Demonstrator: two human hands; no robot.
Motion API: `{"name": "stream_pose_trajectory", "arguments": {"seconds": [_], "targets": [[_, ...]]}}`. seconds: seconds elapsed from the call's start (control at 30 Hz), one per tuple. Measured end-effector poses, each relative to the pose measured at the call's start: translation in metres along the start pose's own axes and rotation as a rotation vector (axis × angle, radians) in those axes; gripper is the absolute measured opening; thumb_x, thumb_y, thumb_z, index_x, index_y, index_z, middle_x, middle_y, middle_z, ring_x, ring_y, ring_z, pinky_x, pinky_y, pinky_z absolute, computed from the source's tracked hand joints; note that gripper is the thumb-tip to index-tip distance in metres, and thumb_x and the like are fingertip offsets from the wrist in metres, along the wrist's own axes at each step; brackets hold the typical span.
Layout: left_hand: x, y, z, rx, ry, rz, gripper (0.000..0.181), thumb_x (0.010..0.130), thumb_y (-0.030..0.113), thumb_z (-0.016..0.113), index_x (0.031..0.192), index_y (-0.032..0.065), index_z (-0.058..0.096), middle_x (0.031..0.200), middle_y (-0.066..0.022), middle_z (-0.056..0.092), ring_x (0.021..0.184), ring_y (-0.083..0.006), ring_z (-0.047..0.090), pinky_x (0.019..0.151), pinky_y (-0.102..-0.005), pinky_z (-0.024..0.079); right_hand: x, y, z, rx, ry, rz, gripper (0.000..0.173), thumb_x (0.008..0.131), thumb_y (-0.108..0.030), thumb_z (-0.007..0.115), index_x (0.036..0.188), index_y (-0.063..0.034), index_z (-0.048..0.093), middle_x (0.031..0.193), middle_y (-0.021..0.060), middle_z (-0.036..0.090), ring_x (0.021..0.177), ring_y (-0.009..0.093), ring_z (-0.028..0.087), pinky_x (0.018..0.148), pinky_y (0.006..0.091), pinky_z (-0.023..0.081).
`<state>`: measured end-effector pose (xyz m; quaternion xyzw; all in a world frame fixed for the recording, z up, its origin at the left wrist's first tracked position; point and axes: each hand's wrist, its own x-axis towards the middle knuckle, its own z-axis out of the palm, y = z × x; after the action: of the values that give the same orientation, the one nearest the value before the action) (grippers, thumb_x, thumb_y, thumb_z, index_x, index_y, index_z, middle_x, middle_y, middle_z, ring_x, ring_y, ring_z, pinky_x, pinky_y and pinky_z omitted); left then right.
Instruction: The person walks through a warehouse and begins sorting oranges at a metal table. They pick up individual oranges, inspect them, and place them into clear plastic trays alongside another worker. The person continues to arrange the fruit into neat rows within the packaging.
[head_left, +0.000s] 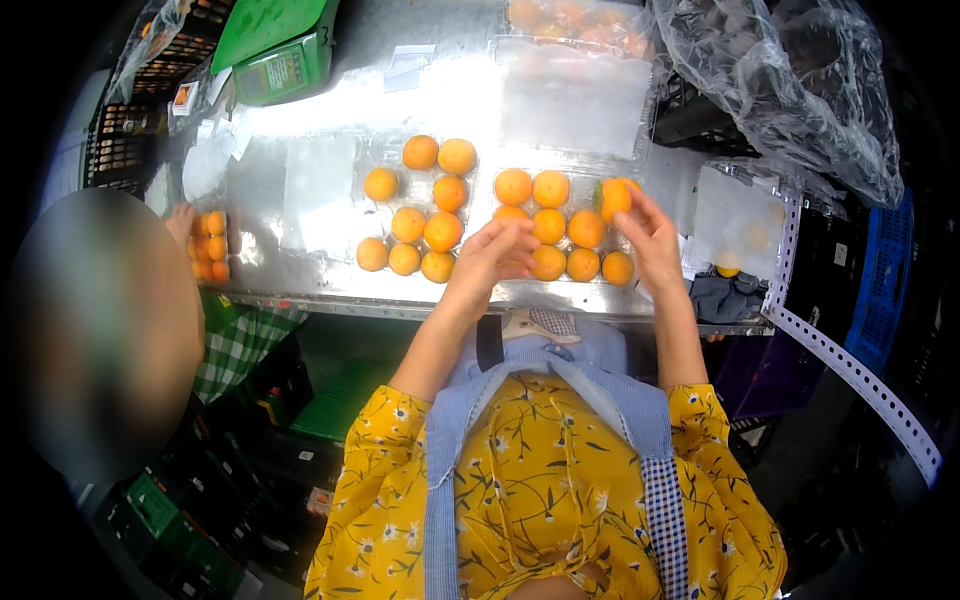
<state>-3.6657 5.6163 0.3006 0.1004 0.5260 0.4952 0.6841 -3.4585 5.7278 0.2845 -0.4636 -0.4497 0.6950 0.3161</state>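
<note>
My right hand (652, 234) grips an orange fruit with a green calyx, a persimmon by its look (616, 198), at the right side of a clear plastic clamshell tray (585, 177). Part of another orange surface shows behind it. Several like fruits (551, 189) sit in rows in this tray. Over its left front part hovers my left hand (495, 259), fingers apart and holding nothing that I can see; it hides some fruit. To the left, a second clear tray (364, 154) also holds several of the fruits (444, 231).
A green weighing scale (281, 60) stands at the back left of the metal table (345, 112). A clear plastic bag (802, 82) hangs over dark crates at right. Another person's hand (180, 223) touches packed fruit (211, 246) at left. A dark cloth (727, 298) lies right.
</note>
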Motion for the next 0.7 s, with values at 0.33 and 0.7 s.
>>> {"name": "stream_pose_trajectory", "arguments": {"seconds": [0.33, 0.7], "targets": [[-0.005, -0.005, -0.024, 0.044, 0.112, 0.076, 0.020, 0.093, 0.021, 0.053, 0.108, 0.0084, 0.059, 0.091, -0.0011, 0.061, 0.076, -0.0077, 0.058, 0.068, -0.0233, 0.049, 0.048, -0.017, -0.003, -1.250, -0.244, -0.592, 0.046, 0.067, -0.018, 0.074, 0.109, -0.0087, 0.061, 0.104, 0.0074, 0.057, 0.103, 0.027, 0.050, 0.092, 0.0380, 0.034], [-0.005, -0.008, -0.026, 0.035, 0.136, 0.073, 0.021, 0.090, 0.015, 0.057, 0.109, 0.0048, 0.057, 0.092, -0.0045, 0.063, 0.077, -0.0099, 0.057, 0.068, -0.0246, 0.049, 0.051, -0.035, -0.022, -1.262, -0.263, -0.482, 0.053, 0.065, -0.020, 0.076, 0.114, -0.0102, 0.059, 0.109, 0.0058, 0.056, 0.106, 0.026, 0.048, 0.092, 0.0390, 0.033]]}}
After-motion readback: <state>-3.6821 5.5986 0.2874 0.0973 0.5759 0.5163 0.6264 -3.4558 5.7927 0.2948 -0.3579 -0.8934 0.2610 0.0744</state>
